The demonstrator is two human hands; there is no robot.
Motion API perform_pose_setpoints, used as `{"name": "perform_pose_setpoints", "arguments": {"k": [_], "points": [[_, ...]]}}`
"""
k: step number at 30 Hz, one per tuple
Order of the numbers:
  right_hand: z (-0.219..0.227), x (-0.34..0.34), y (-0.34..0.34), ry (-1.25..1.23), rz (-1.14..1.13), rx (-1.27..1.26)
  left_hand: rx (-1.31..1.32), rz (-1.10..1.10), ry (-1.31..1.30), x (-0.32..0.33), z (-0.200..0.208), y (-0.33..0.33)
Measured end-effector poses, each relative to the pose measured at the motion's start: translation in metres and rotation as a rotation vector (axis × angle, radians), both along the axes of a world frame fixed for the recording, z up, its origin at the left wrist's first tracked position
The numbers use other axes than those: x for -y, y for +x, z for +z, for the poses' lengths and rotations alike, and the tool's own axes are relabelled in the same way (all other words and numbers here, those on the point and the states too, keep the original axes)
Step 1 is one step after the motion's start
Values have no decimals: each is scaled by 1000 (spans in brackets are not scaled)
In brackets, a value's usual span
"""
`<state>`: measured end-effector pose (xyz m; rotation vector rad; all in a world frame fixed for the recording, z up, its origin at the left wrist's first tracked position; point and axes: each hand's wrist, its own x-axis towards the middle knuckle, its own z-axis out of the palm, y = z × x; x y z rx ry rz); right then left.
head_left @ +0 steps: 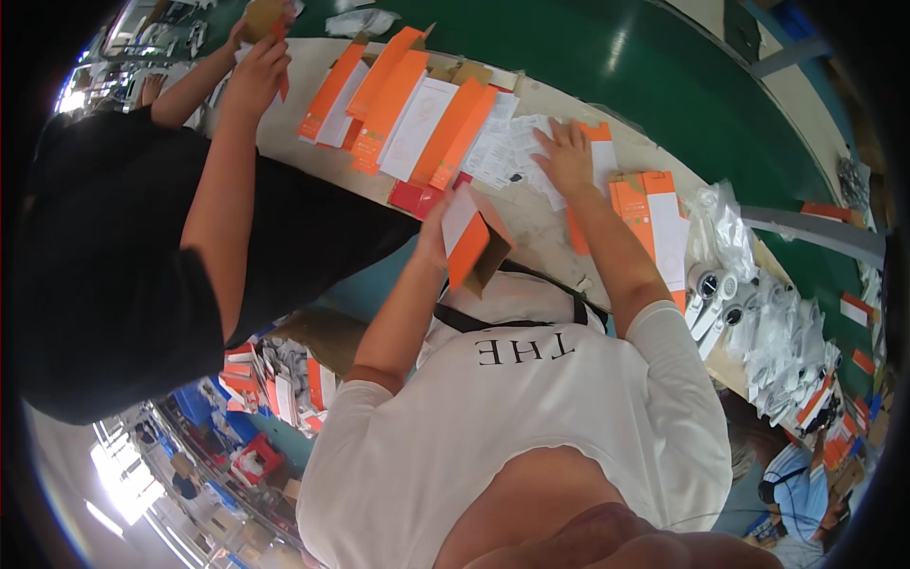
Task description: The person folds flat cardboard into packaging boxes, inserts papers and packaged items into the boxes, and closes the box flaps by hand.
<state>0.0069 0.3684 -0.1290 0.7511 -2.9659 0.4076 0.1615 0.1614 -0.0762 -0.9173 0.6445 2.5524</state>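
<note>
My left hand grips an orange and white cardboard box close to my body. The box's brown inner side shows at its open end. Farther right, my right hand reaches across the table with its fingers spread over white printed leaflets. No object shows in its grip, and I cannot tell how firmly the fingertips touch the paper. Just beyond that wrist stands an orange and white box, partly covered by my forearm. A red flat piece lies left of my left hand.
Several orange and white boxes stand in a row at the table's far left. More boxes are on the right, beside bagged white handheld devices. At left a co-worker's hands hold a box. Behind the table runs a green surface.
</note>
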Motion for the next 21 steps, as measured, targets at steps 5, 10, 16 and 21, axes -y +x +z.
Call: {"name": "perform_pose_setpoints", "arguments": {"k": [5,10,16,21], "points": [[-13,-3,2,-130,133,-118,109,132,73,-21,-19,15],[-2,2,6,-165,114,-101,155,166,79,-16,-13,12],[28,7,12,-413,-58,-134,127,169,123,-19,-28,12],[273,-28,98,-1209,1007,774,91,315,79,2,-7,28]]}}
